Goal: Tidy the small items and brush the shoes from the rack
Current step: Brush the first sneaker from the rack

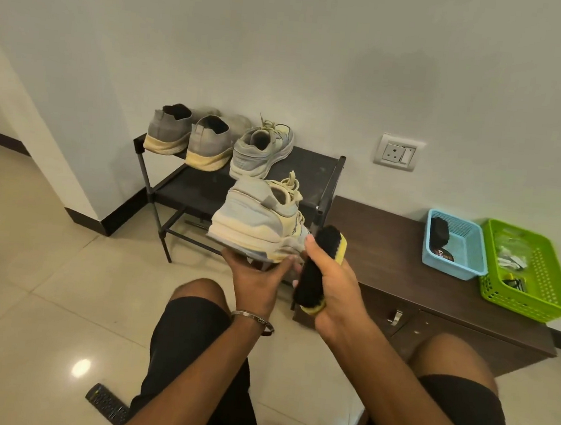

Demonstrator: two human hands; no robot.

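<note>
**Sneaker in one hand, brush in the other**

On the low brown cabinet [405, 258], near its right end, two perforated plastic baskets sit touching. The blue basket [454, 246] holds a black oblong thing at its far corner and a dark tin or packet with lettering at the near side; I cannot read it. The green basket [533, 281] holds clear plastic bags with small pale pieces and some dark bits at its near edge, too small to make out.

The left hand [255, 278], a metal bangle at its wrist, grips a pale grey sneaker [258, 217] from beneath, fingers curled round the thick, yellowed sole, heel turned to the left. The right hand [333, 286] is wrapped round a shoe brush [318, 264] with black bristles and a yellow back, just beside the sneaker's toe; whether they touch I cannot tell.

Behind stands a black metal shoe rack [311, 167]. At the left of its top shelf sit a pair of grey knit shoes [190, 138] and the matching sneaker [261, 148], heels outward. The toes are partly hidden.

On the glossy tiled floor [45, 258] lies a remote control [106, 404], partly covered by the forearm.
</note>
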